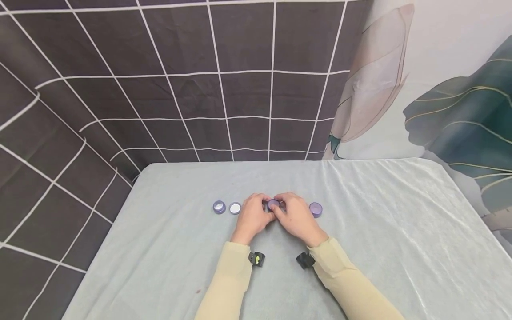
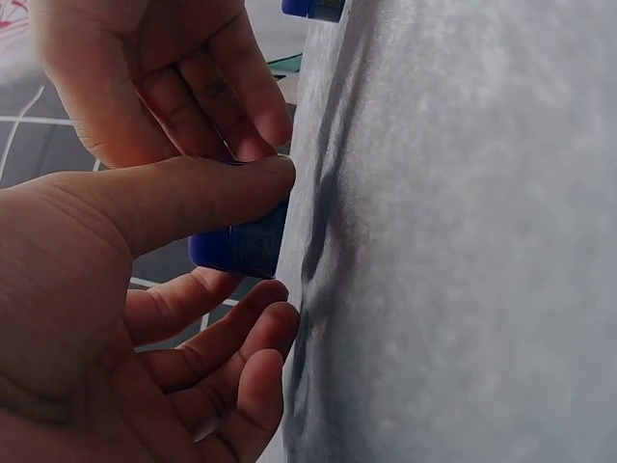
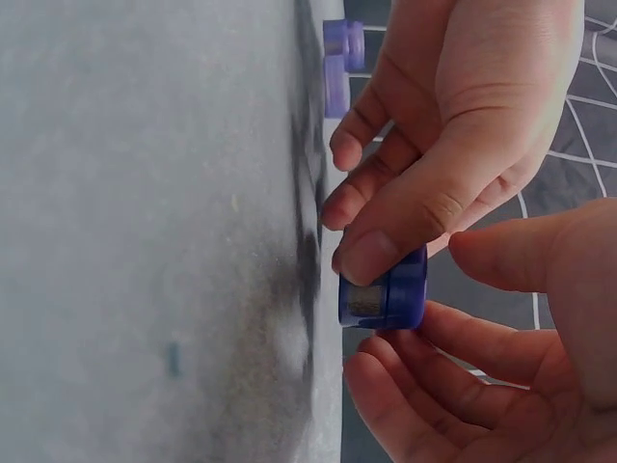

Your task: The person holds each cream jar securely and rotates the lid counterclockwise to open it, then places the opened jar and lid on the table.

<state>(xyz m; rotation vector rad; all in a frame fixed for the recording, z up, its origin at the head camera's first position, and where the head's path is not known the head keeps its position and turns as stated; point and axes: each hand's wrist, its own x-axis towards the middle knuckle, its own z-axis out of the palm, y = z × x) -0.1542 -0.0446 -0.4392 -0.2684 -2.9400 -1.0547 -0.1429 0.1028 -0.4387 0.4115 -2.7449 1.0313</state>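
Far left: small purple round pot (image 1: 219, 207); just beside it, white-faced purple-rimmed disc (image 1: 235, 208). Left hand (image 1: 254, 215): grip clasping squat purple round container (image 1: 274, 204), low over pale cloth-covered worktop (image 1: 168, 249); uneven pressure could tilt or slip it. Container two-tiered, seamed, pale rectangular patch on side. Right hand (image 1: 295, 215) also clasping container. Near it, far right: pale-topped purple round tub (image 1: 316, 210).

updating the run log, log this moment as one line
left hand: grips purple container | right hand: grips same container | tablecloth, left: purple piece, white-centred piece | tablecloth, right: another purple piece
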